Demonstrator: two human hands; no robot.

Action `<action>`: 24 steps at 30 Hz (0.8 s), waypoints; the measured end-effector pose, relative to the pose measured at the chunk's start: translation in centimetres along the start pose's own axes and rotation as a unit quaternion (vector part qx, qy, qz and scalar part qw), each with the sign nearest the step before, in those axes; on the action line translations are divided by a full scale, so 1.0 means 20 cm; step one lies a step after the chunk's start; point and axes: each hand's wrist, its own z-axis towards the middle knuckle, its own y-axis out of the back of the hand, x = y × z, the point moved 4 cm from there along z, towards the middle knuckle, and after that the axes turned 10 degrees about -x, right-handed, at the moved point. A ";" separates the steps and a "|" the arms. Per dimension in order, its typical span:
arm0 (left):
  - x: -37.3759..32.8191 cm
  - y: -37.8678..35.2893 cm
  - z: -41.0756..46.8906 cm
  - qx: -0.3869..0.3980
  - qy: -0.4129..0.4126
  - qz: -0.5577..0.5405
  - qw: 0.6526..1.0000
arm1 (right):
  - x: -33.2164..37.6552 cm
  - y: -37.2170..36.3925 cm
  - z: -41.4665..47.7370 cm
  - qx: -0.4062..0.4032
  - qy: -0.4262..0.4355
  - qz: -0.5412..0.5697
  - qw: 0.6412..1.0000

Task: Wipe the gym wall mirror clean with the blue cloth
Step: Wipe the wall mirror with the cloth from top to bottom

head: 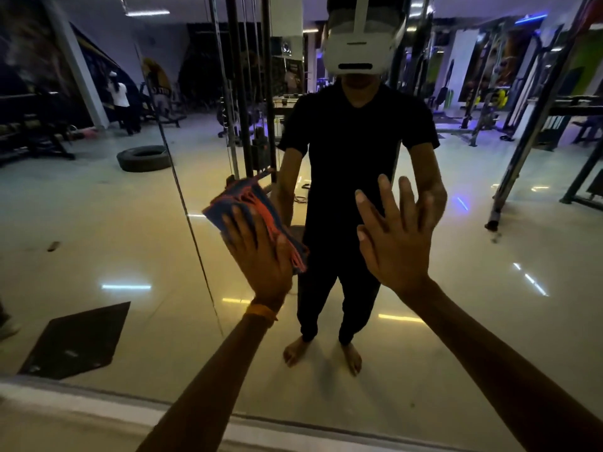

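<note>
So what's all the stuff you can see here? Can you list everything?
large gym wall mirror: one, shiny glass, filling the view ahead
blue woven cloth with orange fringe: one, blue and orange, against the mirror, centre-left
black rubber tyre: one, black, reflected on the floor, left
dark flat floor mat: one, dark, reflected, lower left
white headset: one, white, reflected, top
orange wristband: one, orange, left wrist
left grip: one, flat, pressing the cloth
right grip: one, fingers spread, at the glass
</note>
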 end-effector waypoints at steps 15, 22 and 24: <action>-0.16 -0.01 -0.27 -0.007 0.135 -0.066 0.989 | -0.01 0.00 -0.02 0.000 0.074 -0.013 0.997; 0.42 0.08 -0.03 -0.126 0.238 -0.076 0.960 | -0.02 0.01 -0.02 -0.008 0.080 -0.011 0.997; 0.47 0.12 -0.01 -0.147 0.256 -0.094 0.951 | -0.01 0.01 -0.02 -0.008 0.080 -0.021 0.997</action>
